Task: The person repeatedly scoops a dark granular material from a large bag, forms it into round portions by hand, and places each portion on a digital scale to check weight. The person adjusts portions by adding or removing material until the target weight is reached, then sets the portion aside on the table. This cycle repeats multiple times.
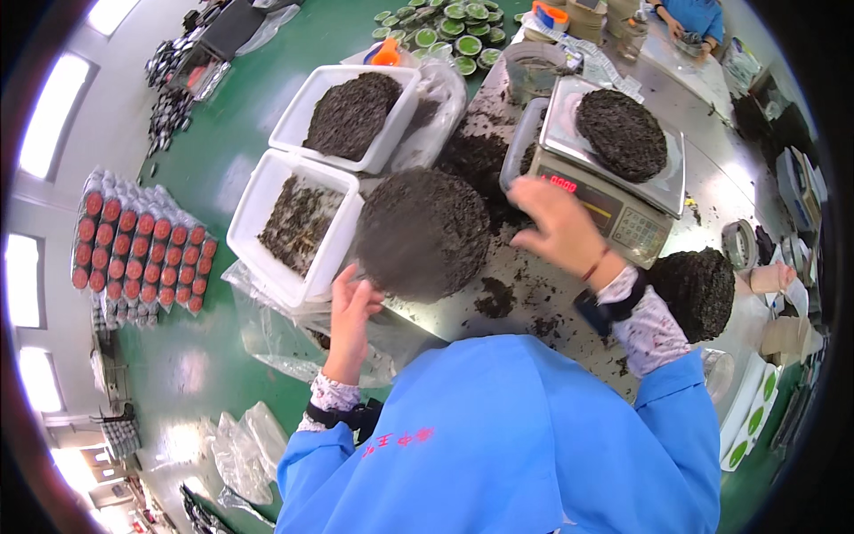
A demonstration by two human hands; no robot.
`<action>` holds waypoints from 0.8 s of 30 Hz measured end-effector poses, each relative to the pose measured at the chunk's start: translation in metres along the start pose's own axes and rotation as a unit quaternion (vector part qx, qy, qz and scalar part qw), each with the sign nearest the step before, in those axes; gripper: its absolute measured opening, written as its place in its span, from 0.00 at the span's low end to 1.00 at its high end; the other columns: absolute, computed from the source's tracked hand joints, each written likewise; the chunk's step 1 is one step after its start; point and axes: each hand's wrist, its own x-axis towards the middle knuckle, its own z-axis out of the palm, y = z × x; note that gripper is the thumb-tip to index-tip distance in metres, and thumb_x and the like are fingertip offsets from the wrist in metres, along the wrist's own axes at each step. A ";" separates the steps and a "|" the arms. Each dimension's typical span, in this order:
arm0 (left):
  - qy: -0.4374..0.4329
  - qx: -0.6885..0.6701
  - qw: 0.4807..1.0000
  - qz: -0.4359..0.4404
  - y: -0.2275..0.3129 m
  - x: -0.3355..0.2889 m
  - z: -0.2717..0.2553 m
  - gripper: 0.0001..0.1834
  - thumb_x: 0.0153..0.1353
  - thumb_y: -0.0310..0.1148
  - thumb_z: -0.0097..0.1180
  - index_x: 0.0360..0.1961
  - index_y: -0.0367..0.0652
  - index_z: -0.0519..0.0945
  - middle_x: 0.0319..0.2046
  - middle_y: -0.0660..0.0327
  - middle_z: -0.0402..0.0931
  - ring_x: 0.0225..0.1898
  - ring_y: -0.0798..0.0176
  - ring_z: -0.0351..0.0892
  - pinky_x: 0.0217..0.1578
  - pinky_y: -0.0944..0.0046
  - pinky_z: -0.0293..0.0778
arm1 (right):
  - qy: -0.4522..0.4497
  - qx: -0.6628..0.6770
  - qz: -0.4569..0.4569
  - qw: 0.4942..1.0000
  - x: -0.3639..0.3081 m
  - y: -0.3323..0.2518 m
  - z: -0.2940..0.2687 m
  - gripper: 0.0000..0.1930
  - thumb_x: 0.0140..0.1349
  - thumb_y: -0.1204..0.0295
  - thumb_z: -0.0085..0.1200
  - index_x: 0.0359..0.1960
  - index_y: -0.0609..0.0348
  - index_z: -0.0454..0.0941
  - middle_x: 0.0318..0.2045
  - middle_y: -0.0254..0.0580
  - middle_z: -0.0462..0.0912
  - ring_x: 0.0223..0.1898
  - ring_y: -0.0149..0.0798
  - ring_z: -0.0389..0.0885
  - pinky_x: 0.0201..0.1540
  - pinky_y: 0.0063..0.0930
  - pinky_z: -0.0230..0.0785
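A thick, dark round cake of pressed leafy material (422, 233) lies in front of me, partly blurred. My left hand (350, 311) is at its lower left edge, fingers loosely bent and apart; whether they touch the cake is unclear. My right hand (565, 227) hovers beside the lit display of a digital scale (600, 209), thumb and fingers apart, holding nothing. Another dark cake (621, 135) rests on the scale's metal pan. A further thick dark cake or stack (692, 294) stands beyond my right wrist.
Two white tubs stand at the left: the far tub (283, 133) holds a dark cake, the near tub (242, 218) loose bits. Dark crumbs (494, 298) litter the metal table. A clear plastic bag (258, 307) hangs below the tubs. Across the table, another person's hands (689, 40) are at work.
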 end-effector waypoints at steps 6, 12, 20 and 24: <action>-0.048 -0.094 0.994 0.040 0.029 -0.011 0.019 0.27 0.68 0.28 0.43 0.67 0.40 0.53 0.48 0.58 0.67 0.48 0.60 0.73 0.48 0.61 0.70 | -0.091 -0.042 -0.099 0.990 0.020 -0.063 0.060 0.36 0.44 0.56 0.65 0.55 0.58 0.70 0.58 0.45 0.69 0.63 0.47 0.60 0.64 0.44 0.52; -0.057 -0.143 0.982 0.111 0.039 -0.010 0.030 0.24 0.65 0.24 0.44 0.62 0.40 0.57 0.54 0.55 0.65 0.53 0.57 0.71 0.54 0.57 0.68 | -0.095 0.060 -0.076 0.991 0.025 -0.048 0.048 0.35 0.48 0.55 0.63 0.58 0.54 0.68 0.58 0.45 0.68 0.62 0.49 0.62 0.63 0.44 0.53; -0.191 -0.079 0.957 0.202 0.045 -0.007 0.063 0.23 0.62 0.23 0.49 0.58 0.42 0.61 0.60 0.54 0.61 0.63 0.54 0.63 0.61 0.56 0.62 | -0.022 0.076 0.017 0.997 0.019 -0.069 0.055 0.29 0.55 0.62 0.58 0.58 0.58 0.69 0.54 0.49 0.72 0.59 0.50 0.67 0.60 0.41 0.60; -0.181 0.388 0.836 0.343 0.044 0.002 0.057 0.34 0.55 0.32 0.61 0.61 0.42 0.62 0.63 0.53 0.59 0.67 0.52 0.56 0.64 0.50 0.56 | 0.081 0.349 0.249 0.900 0.032 -0.071 0.014 0.17 0.65 0.67 0.48 0.50 0.67 0.73 0.36 0.50 0.82 0.36 0.37 0.79 0.42 0.29 0.70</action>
